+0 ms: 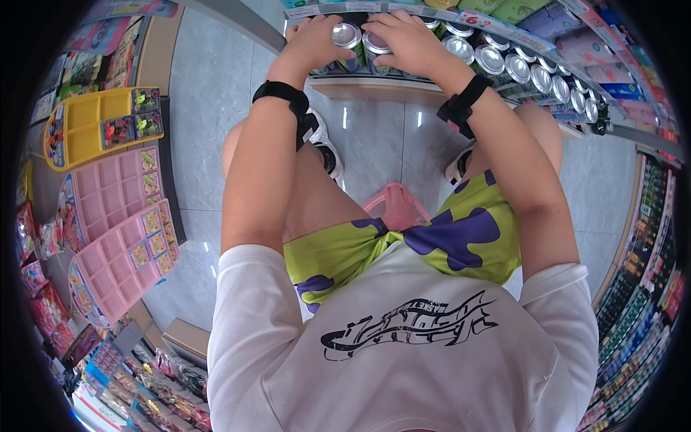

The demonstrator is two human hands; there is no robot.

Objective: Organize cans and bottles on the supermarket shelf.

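Observation:
At the low shelf in front of me, my left hand (317, 45) curves around the left side of a can (346, 34) with a silver lid, thumb on the near side. Just to its right, my right hand (412, 43) reaches over another silver-lidded can (376, 43), fingers across its far side and thumb on its near side. Both cans stand upright side by side at the shelf's front. Their sides are mostly hidden by my hands. Several similar cans (491, 60) stand in rows to the right. Each wrist wears a black strap.
A pink stool (397, 205) is between my legs. Price labels line the shelf edge (497, 27) above the cans. A grey metal post (241, 23) slants at the upper left. Yellow (83, 126) and pink compartment trays (108, 187) stand left; packed shelves (644, 288) run along the right.

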